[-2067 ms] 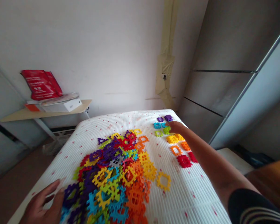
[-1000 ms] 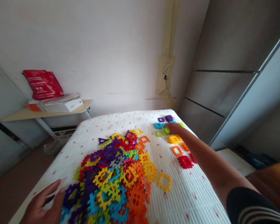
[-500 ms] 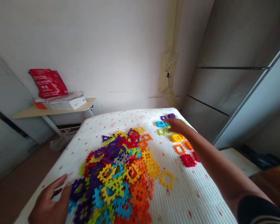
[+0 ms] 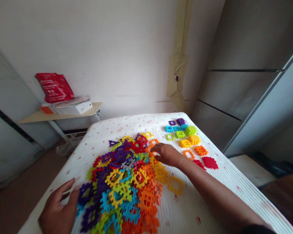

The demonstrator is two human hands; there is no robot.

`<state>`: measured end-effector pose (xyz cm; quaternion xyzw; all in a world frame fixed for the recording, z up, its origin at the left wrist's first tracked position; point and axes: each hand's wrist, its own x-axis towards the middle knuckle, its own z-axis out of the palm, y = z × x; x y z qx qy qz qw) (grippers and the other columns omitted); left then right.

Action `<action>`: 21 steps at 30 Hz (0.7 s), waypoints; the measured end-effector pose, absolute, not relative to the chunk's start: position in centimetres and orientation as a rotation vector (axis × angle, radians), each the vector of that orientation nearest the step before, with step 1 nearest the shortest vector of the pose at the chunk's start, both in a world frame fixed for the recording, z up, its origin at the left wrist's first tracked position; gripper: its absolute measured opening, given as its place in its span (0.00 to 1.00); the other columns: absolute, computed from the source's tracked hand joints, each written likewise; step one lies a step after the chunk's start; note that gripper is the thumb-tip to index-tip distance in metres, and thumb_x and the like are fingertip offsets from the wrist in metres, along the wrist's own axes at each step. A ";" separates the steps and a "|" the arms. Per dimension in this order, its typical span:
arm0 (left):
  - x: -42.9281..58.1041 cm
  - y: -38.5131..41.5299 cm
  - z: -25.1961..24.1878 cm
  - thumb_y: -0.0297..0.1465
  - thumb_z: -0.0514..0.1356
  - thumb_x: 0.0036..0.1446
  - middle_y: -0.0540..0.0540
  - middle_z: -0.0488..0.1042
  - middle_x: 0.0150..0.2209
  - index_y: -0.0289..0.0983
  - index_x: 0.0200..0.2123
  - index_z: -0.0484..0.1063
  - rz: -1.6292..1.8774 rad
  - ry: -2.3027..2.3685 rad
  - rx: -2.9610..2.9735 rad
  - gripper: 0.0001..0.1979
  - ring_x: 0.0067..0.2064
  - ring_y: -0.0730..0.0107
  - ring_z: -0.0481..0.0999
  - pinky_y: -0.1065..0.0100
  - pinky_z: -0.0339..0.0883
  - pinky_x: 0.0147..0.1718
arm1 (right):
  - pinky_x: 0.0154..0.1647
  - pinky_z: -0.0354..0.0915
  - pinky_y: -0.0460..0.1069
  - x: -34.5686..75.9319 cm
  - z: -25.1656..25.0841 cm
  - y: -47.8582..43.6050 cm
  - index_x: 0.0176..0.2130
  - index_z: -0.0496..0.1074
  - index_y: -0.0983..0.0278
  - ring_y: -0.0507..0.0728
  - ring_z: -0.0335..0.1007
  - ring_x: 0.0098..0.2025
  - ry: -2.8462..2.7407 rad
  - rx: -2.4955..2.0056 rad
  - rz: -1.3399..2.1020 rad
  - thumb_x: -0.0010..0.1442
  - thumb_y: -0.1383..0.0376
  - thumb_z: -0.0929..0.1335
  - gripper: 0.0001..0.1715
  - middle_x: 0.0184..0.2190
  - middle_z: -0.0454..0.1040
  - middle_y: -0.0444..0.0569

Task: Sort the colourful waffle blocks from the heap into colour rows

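A heap of flat, notched plastic tiles [image 4: 123, 182] in many colours lies on the white ribbed surface [image 4: 219, 191]. At the far right, sorted tiles [image 4: 189, 138] lie grouped by colour: purple, blue, green, yellow, orange, red. My right hand [image 4: 167, 154] hovers palm-down over the heap's upper right edge, fingers loosely curled, nothing visible in it. My left hand [image 4: 58, 209] rests flat at the heap's lower left, fingers spread, touching purple tiles. A single yellow tile [image 4: 175, 185] lies apart on the right.
A shelf [image 4: 61, 113] at the back left holds a red bag [image 4: 54, 87] and a white box. The floor drops away to the left of the surface. A grey wardrobe door [image 4: 266, 107] stands to the right.
My right hand has drawn back from the sorted tiles at the far right to the heap's upper right edge, uncovering the green and yellow groups. The left hand stayed in place.
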<state>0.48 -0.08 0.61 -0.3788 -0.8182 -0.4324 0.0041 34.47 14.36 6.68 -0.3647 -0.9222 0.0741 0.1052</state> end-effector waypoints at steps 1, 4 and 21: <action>0.4 0.0 0.6 0.46 0.53 0.45 0.46 0.73 0.45 0.41 0.43 0.70 -1.357 -2.562 -1.190 0.24 0.40 0.57 0.75 0.59 0.64 0.47 | 0.43 0.63 0.48 33.7 6.4 14.2 0.47 0.69 0.62 0.56 0.67 0.46 -2.716 -1.088 0.209 0.55 0.69 0.64 0.18 0.45 0.72 0.51; 0.3 0.0 0.4 0.46 0.53 0.45 0.46 0.73 0.45 0.42 0.43 0.70 -1.337 -2.563 -1.195 0.23 0.41 0.58 0.75 0.59 0.64 0.47 | 0.42 0.63 0.49 31.7 6.0 13.8 0.47 0.68 0.64 0.58 0.66 0.47 -2.720 -1.164 0.160 0.56 0.67 0.64 0.18 0.45 0.71 0.54; 1.0 -0.1 1.2 0.47 0.53 0.46 0.47 0.72 0.46 0.43 0.42 0.70 -1.306 -2.633 -1.137 0.22 0.41 0.56 0.74 0.57 0.63 0.48 | 0.39 0.61 0.47 32.0 4.2 13.9 0.38 0.70 0.65 0.56 0.68 0.40 -2.682 -1.145 0.158 0.57 0.57 0.65 0.14 0.36 0.72 0.53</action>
